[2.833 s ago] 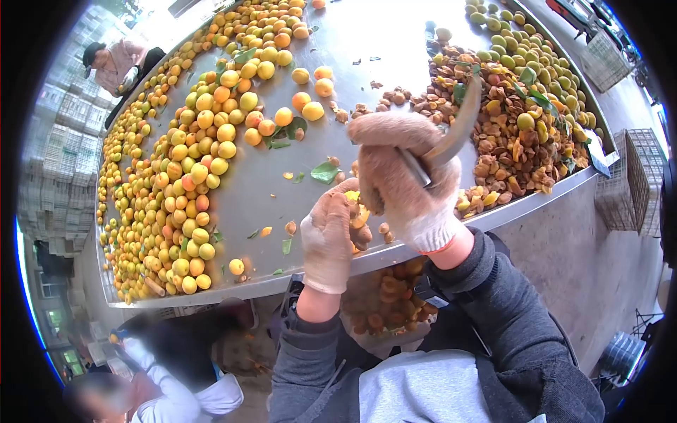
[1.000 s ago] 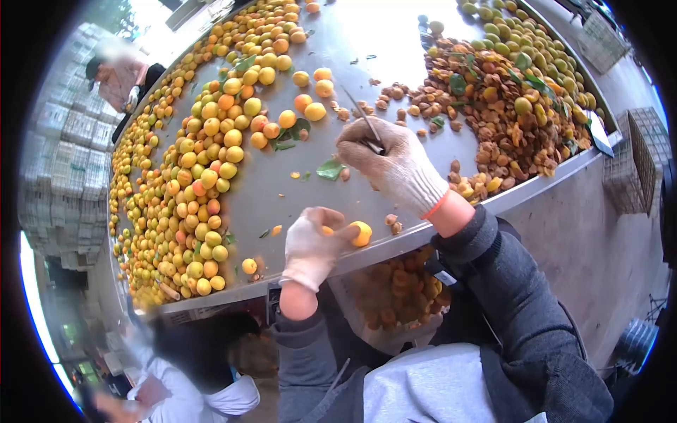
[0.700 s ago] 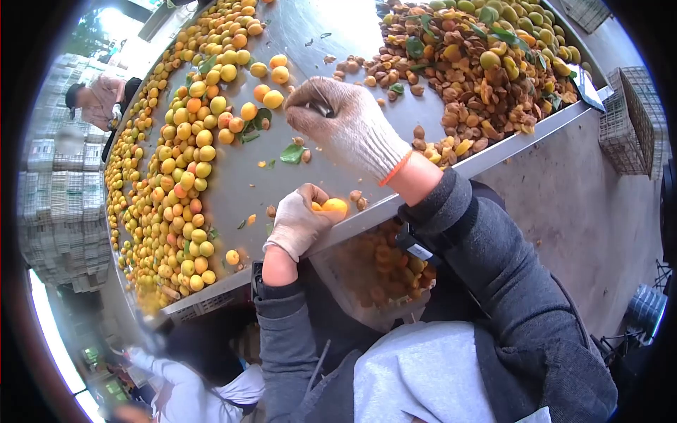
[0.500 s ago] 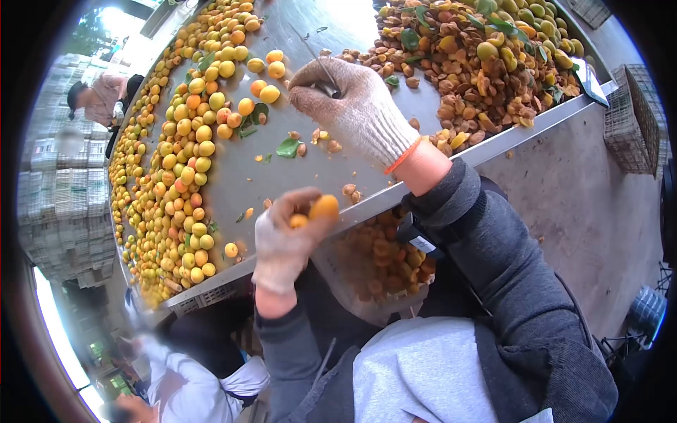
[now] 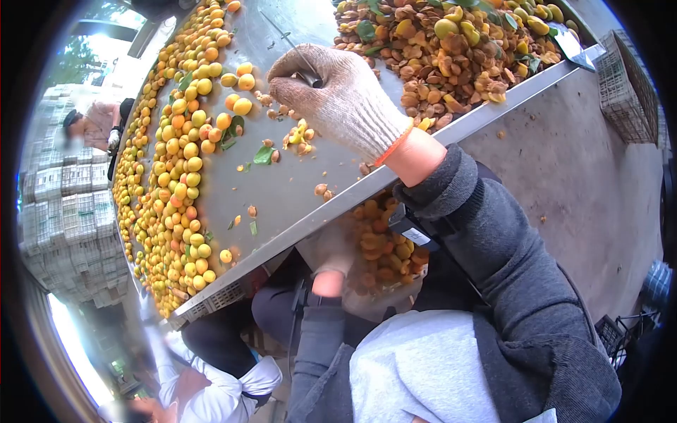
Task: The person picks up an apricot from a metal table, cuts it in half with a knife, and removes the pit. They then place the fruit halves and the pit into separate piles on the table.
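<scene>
My right hand [image 5: 335,95], in a soiled knitted glove with an orange cuff, is closed around a thin metal pitting rod [image 5: 285,35] above the metal table. The rod's pointed end sticks out past the fingers and its thick end shows in the fist. Below the table edge, my left hand [image 5: 331,247] is gloved and smeared by motion; its fingers cannot be made out. Beside it, in my lap area, a container holds split apricots [image 5: 388,247]. Small scraps and a few stones [image 5: 323,191] lie on the table between the hands.
Whole apricots [image 5: 187,166] cover the table's left side. A heap of apricot stones and leaves [image 5: 451,63] lies at the upper right. The table's metal rim [image 5: 296,233] runs diagonally before me. A crate [image 5: 627,88] stands right. Two co-workers are at left.
My left hand has dropped from the table edge to the container of split apricots; the apricot pieces it held are out of sight. A small pile of scraps now shows near my right hand.
</scene>
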